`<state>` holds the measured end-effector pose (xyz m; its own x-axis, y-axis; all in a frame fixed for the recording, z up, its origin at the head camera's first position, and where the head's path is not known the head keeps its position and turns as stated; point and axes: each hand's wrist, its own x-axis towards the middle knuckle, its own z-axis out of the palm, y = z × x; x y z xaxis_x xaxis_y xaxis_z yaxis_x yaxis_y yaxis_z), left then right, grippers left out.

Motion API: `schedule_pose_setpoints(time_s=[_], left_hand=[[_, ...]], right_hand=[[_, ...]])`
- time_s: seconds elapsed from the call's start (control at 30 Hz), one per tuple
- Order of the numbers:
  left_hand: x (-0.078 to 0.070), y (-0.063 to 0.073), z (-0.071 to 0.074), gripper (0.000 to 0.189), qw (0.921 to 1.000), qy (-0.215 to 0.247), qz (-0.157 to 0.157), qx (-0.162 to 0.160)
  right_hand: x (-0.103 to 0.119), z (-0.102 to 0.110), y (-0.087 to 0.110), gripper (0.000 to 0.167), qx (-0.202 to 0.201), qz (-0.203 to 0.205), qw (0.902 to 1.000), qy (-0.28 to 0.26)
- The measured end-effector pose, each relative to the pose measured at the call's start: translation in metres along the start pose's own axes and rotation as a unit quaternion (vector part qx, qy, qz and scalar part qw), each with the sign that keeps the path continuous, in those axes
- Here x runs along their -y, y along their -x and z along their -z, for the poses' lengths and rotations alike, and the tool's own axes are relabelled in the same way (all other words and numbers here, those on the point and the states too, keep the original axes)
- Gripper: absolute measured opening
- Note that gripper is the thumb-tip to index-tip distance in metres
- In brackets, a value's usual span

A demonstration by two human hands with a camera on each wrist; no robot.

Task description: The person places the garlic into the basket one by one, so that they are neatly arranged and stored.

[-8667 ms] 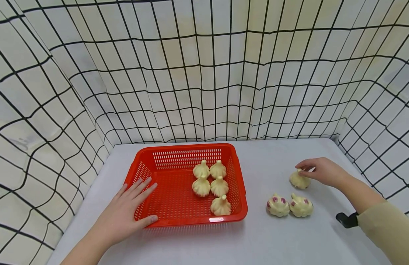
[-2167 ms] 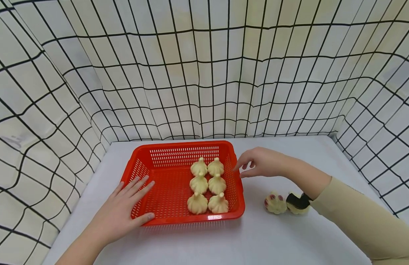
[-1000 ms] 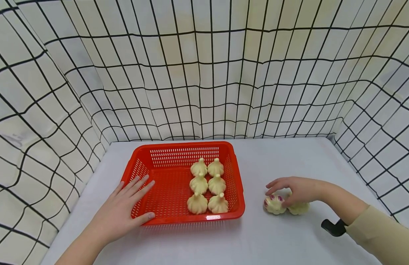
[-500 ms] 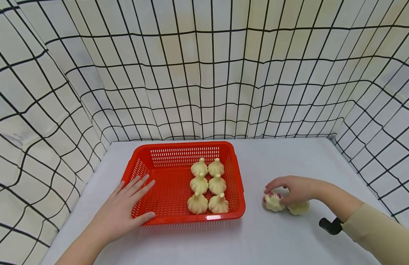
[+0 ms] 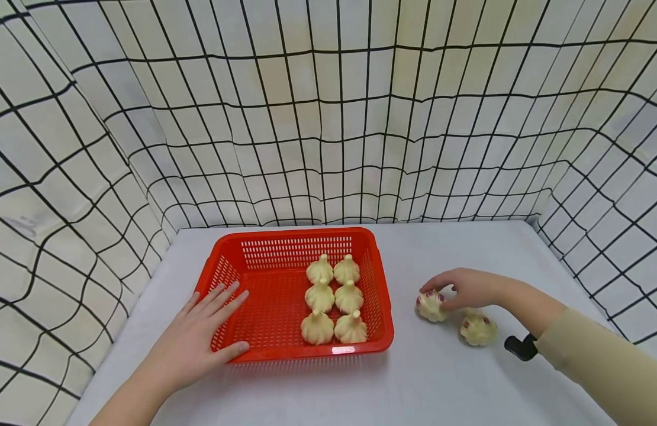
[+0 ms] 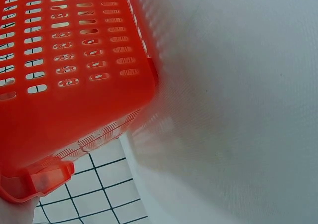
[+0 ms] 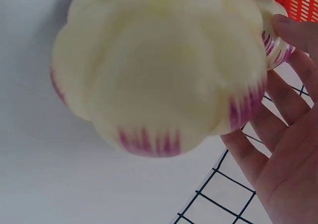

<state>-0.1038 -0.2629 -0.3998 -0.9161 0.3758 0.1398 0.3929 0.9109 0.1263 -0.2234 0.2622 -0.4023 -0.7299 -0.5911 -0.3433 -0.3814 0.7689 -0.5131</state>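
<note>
My right hand (image 5: pixel 469 290) pinches a purple-streaked garlic bulb (image 5: pixel 431 306) between thumb and fingers, right of the red basket. Another purple-streaked garlic bulb (image 5: pixel 478 329) lies on the table just below that hand; in the right wrist view this second bulb (image 7: pixel 159 80) fills the foreground, with the held one (image 7: pixel 276 49) partly behind the thumb. On the left, my left hand (image 5: pixel 192 340) rests spread over the left rim of the red plastic basket (image 5: pixel 286 356), fingers straight. Several plain cream garlic bulbs (image 5: pixel 319 296) stand in two columns in the basket's right half.
Black netting (image 5: pixel 339 124) over white cloth walls in the white table (image 5: pixel 414 384) at the back and both sides. A dark wrist camera (image 5: pixel 521 348) juts from the right sleeve. The basket's slotted side (image 6: pixel 74 105) looms large in the left wrist view.
A plain garlic bulb went from the table into the basket. My right hand then returned, took a purple-streaked bulb and drew it up and leftward from its neighbour. The left hand stays put.
</note>
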Motion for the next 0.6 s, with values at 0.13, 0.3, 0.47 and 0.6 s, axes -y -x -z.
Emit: schedule_pose_setpoints(time_s=[0.13,0.3,0.47,0.6], left_hand=[[0.001,0.001,-0.001,0.085,0.9999,-0.004,-0.003,-0.009],[0.001,0.001,-0.001,0.085,0.9998,-0.004,-0.007,-0.016],[0.001,0.001,0.0,0.085,1.0,0.0,-0.002,-0.009],[0.0,0.001,0.001,0.086,1.0,0.002,0.002,0.0]], right_hand=[[0.001,0.002,-0.005,0.043,0.003,-0.007,0.9999,0.007],[0.004,0.006,-0.003,0.048,0.014,-0.006,0.9997,-0.016],[0.003,0.01,0.001,0.05,0.03,0.006,0.9987,-0.04],[0.002,0.011,0.001,0.048,0.036,0.015,0.9984,-0.042]])
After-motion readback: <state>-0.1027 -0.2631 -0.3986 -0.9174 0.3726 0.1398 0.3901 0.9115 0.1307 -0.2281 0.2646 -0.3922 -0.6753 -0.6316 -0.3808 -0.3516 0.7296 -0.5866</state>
